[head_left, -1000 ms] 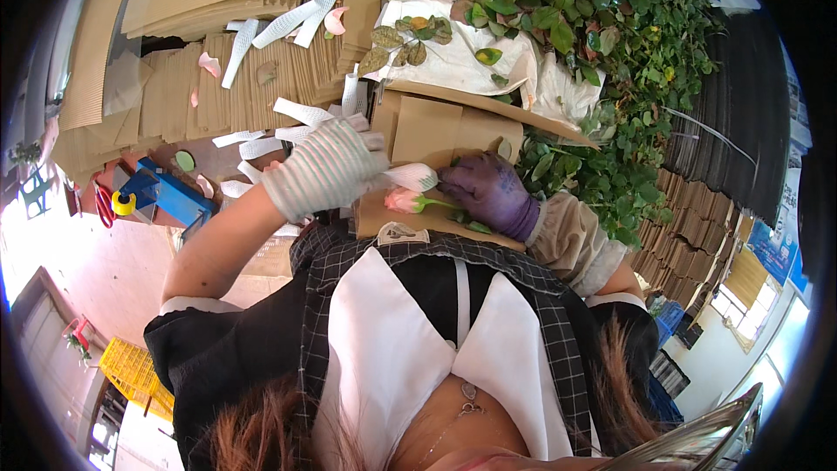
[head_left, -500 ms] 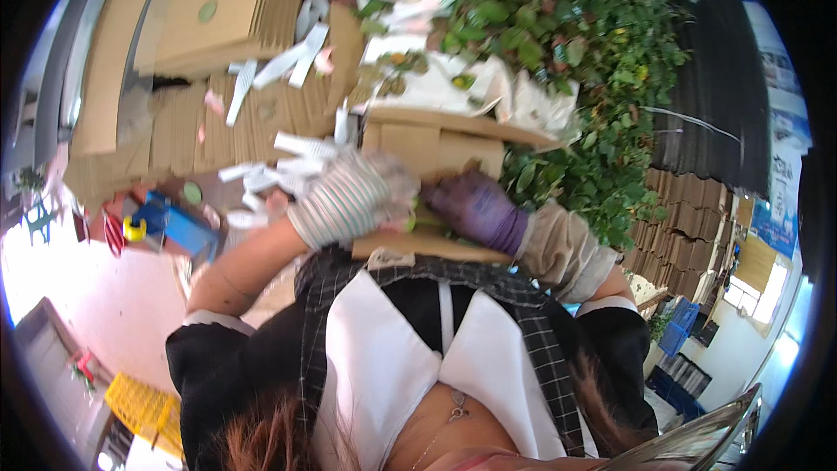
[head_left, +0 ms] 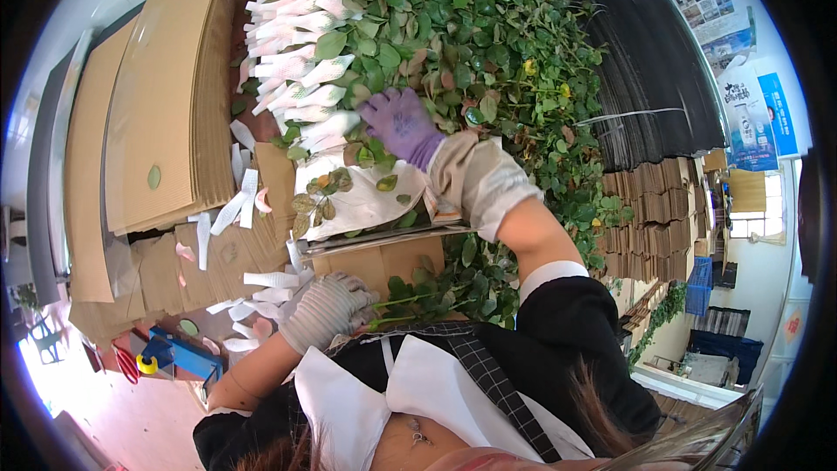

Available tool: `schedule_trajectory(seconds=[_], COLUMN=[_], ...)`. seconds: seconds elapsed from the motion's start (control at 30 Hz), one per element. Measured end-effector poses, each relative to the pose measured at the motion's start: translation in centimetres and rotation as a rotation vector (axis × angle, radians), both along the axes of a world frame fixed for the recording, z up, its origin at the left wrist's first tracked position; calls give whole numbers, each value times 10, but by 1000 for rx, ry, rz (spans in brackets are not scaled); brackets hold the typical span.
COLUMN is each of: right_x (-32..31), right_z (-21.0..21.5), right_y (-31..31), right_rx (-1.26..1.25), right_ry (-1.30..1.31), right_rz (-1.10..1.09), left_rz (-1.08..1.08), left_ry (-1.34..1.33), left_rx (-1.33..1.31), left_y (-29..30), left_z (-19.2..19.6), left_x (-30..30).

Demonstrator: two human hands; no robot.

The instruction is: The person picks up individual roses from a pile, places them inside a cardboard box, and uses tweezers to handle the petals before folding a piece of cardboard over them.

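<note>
My left hand (head_left: 327, 310), in a pale striped glove, is close to my chest with its fingers curled. A leafy green rose stem (head_left: 418, 305) runs rightward from its fingertips; what lies inside the fist is hidden. Farther off, my right hand (head_left: 401, 126), in a purple glove, reaches over the big heap of rose stems (head_left: 471, 44) with its fingers spread on the leaves. To its left lie rows of pink rose heads in white foam net sleeves (head_left: 301, 70). Between my hands is a cardboard piece (head_left: 375, 263), with white wrapping sheet (head_left: 349, 209) beyond it.
Loose white net sleeves (head_left: 270, 283) and petals lie near my left hand. Stacked cardboard (head_left: 166, 113) stands at the left, black sheets (head_left: 654, 70) and folded brown cardboard (head_left: 649, 218) at the right. Red-handled scissors (head_left: 126, 365) and yellow tape (head_left: 148, 365) sit by a blue box (head_left: 187, 356).
My right hand has left the spot beside my left hand and reached far forward onto the stems, its fingers spreading. The left hand stays near my chest. The whole view has shifted.
</note>
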State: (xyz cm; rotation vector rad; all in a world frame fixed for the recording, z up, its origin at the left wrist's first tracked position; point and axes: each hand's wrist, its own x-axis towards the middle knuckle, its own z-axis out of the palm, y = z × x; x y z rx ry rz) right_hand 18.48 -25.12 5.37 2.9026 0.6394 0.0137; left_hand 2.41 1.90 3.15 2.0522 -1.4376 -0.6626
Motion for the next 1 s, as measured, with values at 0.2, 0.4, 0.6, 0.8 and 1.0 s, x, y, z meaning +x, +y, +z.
schedule_trajectory(seconds=[0.2,0.4,0.6,0.8,1.0], right_x=[-56,-116,-116,-114,-118], right_z=[64,144,151,147,171], right_y=[-40,-56,-57,-57,-60], right_rx=[698,952,971,940,1034], right_ry=[-398,-695,-742,-811,-703], right_rz=[144,113,69,65,137], left_rz=[58,49,36,28,45], left_ry=[18,-37,-70,-81,-89], left_rx=[13,-34,-61,-36,-61], left_y=[-2,-1,-3,-3,-2], left_z=[-2,4,-4,5,-2], left_x=[-3,-1,-1,-1,-6])
